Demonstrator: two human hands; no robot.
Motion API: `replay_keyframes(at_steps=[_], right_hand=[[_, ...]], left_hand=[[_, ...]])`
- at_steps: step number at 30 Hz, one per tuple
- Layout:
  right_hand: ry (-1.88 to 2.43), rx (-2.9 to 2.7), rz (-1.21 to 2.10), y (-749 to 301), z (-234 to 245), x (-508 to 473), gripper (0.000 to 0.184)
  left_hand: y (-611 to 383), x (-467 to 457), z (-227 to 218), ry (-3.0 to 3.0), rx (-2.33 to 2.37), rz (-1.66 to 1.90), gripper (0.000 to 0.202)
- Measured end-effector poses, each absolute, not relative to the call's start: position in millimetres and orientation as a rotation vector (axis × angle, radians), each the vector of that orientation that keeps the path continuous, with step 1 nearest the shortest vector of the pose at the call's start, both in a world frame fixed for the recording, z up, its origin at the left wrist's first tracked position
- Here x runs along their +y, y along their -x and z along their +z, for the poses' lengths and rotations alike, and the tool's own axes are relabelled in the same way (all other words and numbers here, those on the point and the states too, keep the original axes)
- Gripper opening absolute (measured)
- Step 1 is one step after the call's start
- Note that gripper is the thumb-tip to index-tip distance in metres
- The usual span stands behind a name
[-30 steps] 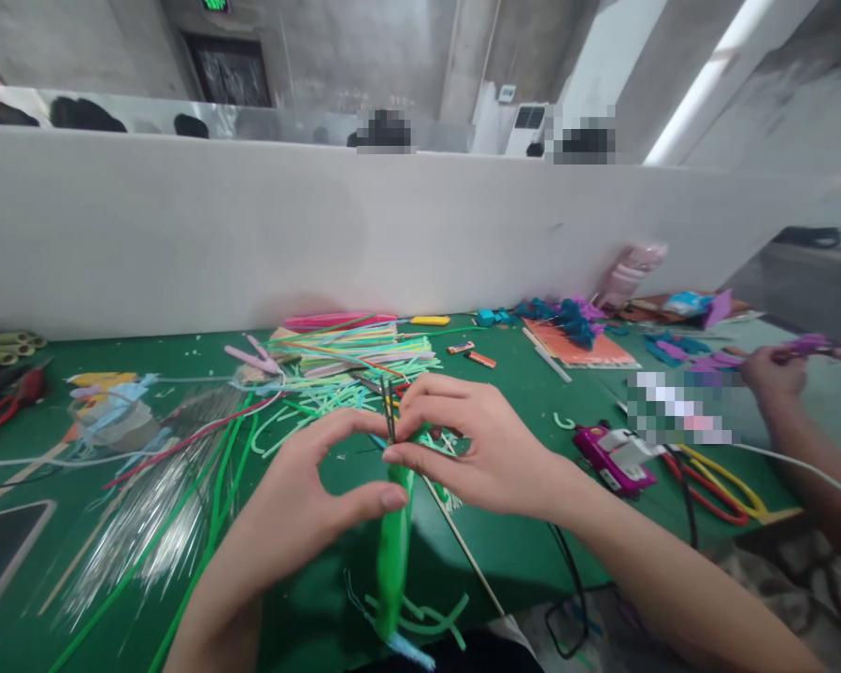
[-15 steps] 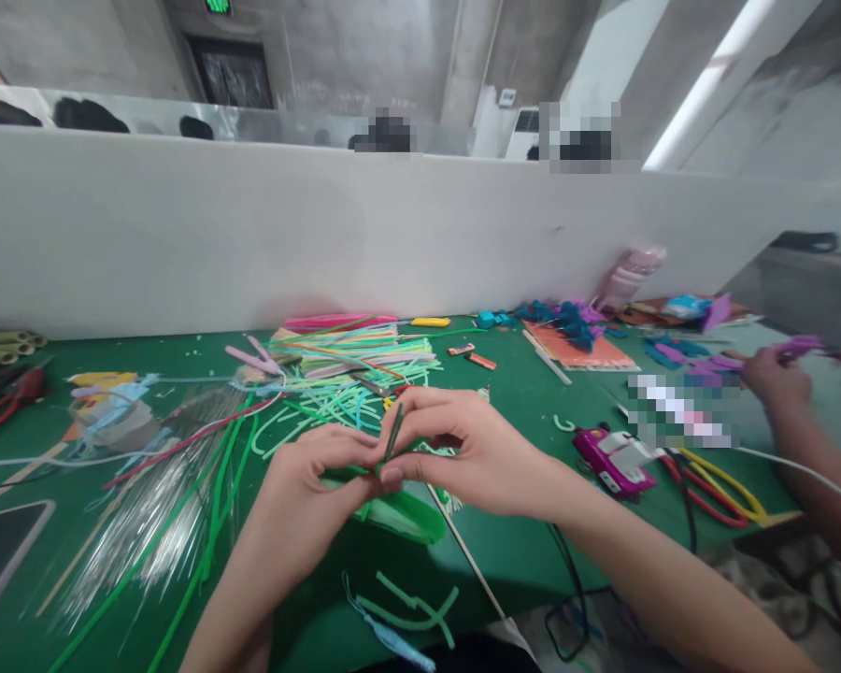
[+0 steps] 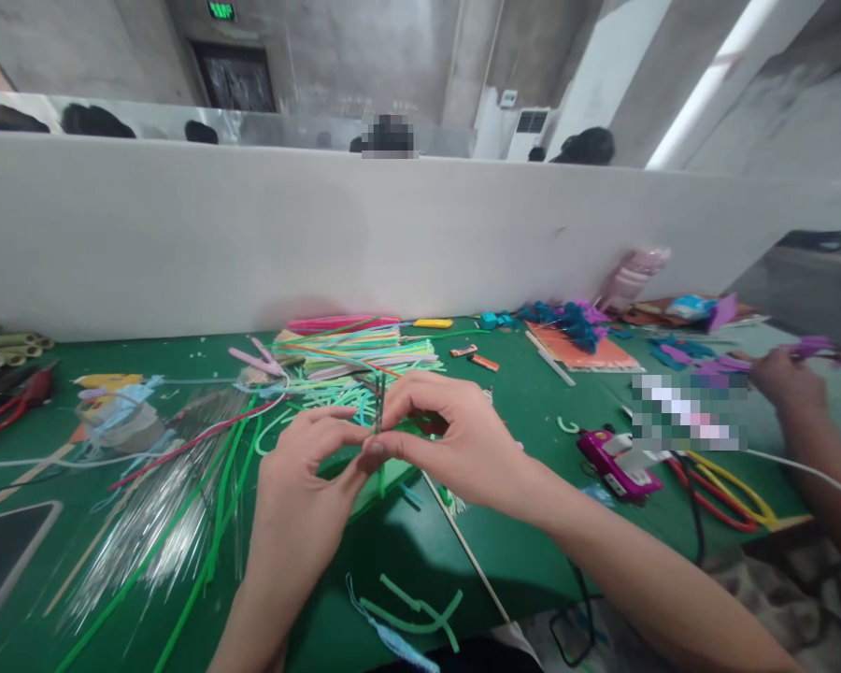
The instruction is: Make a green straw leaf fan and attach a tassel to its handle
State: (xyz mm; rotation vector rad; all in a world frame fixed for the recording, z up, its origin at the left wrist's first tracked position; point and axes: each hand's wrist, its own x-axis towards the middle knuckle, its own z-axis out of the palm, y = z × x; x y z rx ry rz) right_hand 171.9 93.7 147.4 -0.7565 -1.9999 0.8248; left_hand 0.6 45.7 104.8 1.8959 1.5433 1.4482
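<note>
A green table (image 3: pixel 519 551) is strewn at its near edge with bent green strips (image 3: pixel 420 608) and a thin wooden stick (image 3: pixel 463 547). Just above its middle a thin dark wire (image 3: pixel 377 411) is held upright, long axis vertical and free end pointed up, pinched between the closed fingertips of the left hand (image 3: pixel 301 477) and the right hand (image 3: pixel 463 444), with a green leaf (image 3: pixel 382 479) hung below. Farther back, coloured straws (image 3: pixel 357 360) are heaped before a white partition (image 3: pixel 392 234) and grey concrete walls (image 3: pixel 392 56).

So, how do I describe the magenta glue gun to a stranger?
On the green table, look right of the person's right hand. The glue gun lies there: the only magenta body with a white patch, beside red and yellow loops.
</note>
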Motion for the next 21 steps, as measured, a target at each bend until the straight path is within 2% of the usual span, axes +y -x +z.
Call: replay_keyframes(at_steps=[11, 16, 19, 21], right_hand=[[0.64, -2.108, 1.193, -185, 148, 108, 0.006], [0.658, -2.079, 1.028, -180, 146, 107, 0.011], [0.682, -2.059, 0.92, -177, 148, 101, 0.012], [0.684, -2.052, 0.849, -175, 150, 97, 0.012]], left_hand=[[13, 55, 109, -1.864, 1.247, 1.158, 0.014], [7, 51, 108, -1.843, 1.339, 1.189, 0.008], [0, 43, 110, -1.858, 1.537, 1.241, 0.025], [-3, 38, 111, -1.865, 1.624, 1.291, 0.021]])
